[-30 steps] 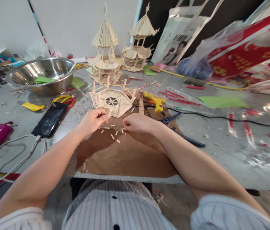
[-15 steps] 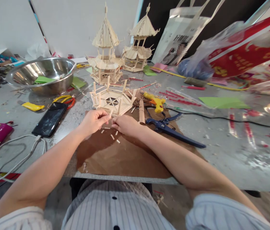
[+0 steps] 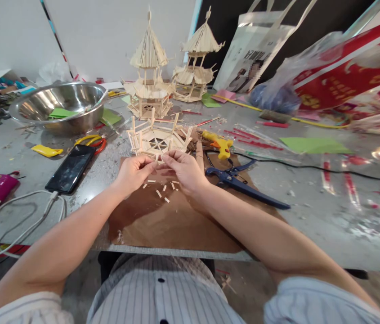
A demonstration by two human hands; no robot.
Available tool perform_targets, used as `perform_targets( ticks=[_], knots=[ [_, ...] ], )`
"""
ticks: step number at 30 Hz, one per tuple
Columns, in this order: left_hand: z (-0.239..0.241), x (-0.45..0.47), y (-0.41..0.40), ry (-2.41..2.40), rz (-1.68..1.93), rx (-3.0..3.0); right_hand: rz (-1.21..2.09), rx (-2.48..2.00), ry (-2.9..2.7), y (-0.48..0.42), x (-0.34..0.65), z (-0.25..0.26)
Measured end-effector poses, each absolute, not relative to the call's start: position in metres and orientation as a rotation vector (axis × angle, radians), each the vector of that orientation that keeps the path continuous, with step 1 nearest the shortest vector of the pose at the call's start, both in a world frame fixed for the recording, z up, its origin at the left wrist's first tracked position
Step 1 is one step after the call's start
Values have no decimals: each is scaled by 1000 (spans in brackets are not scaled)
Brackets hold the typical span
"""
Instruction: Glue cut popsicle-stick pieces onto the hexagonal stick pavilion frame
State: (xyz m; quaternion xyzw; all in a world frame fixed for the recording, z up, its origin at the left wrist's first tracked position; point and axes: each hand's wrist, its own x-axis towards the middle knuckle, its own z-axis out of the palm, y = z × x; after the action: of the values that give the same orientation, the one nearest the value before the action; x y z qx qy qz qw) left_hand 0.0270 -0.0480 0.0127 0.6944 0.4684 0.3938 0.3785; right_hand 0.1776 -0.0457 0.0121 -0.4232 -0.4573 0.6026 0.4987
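Close together at the near edge of a six-sided wooden stick frame (image 3: 142, 140), both my hands are pinched. Thumb and fingers of my left hand (image 3: 135, 174) close on a short wooden stick (image 3: 158, 158), which is mostly hidden. From the other side, the fingertips of my right hand (image 3: 188, 173) meet it, pinched too. The frame has upright posts around a low base with a star-like open middle. Several cut stick bits (image 3: 158, 193) lie on the brown sheet (image 3: 176, 225) below my hands.
Two wooden stick pagodas (image 3: 149, 54) stand behind the frame. To the right are a yellow glue gun (image 3: 222, 146) with a black cord and blue cutters (image 3: 240, 182). A steel bowl (image 3: 90, 114), a phone (image 3: 71, 167) and a yellow knife (image 3: 47, 150) are left.
My right hand has risen from the brown sheet to the left fingertips, its fingers now pinched there. My left hand has barely moved. More stick bits show on the sheet.
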Motion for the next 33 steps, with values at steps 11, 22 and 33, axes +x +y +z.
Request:
perform_targets(
  ticks=[11,22,33],
  knots=[
    [14,33,-55,1190,1028,1742,1551,-900,-886,-53,170,8],
    [12,35,-55,1168,1048,1776,1553,-902,-840,-55,167,8],
    [7,32,-53,1138,994,1807,1579,-931,-786,-55,165,7]
  ],
)
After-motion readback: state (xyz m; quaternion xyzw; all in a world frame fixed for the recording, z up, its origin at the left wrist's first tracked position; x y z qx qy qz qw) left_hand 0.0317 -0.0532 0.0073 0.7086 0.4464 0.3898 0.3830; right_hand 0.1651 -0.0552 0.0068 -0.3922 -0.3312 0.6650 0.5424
